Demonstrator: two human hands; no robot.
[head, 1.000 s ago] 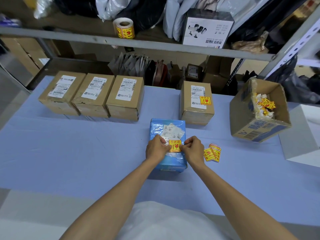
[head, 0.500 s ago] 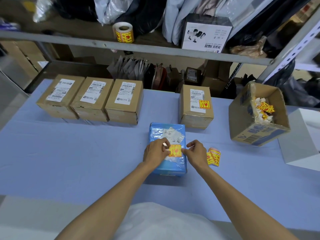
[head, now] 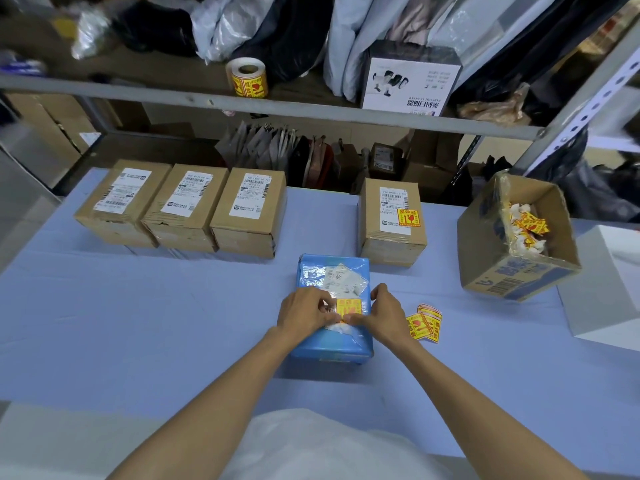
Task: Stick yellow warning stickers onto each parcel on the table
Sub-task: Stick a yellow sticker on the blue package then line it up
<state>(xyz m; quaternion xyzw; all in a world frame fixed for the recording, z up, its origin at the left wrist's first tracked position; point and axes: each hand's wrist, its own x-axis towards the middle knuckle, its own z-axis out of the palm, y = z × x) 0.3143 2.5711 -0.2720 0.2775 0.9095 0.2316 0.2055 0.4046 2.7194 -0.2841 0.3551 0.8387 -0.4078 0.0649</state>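
Blue parcel lies mid-surface, near front edge. Yellow sticker sits on its top, below white label. Left hand and right hand both press fingertips on sticker edges, grips flat, grasping nothing. Spare stickers just right of right hand. Three plain cartons in row far left; stickered carton behind parcel. Open box far right.

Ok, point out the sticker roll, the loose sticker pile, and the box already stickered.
sticker roll [head: 246, 77], head view, its yellow outer wrap.
loose sticker pile [head: 424, 322], head view, top sticker's face.
stickered box [head: 388, 202], head view, its white shipping label.
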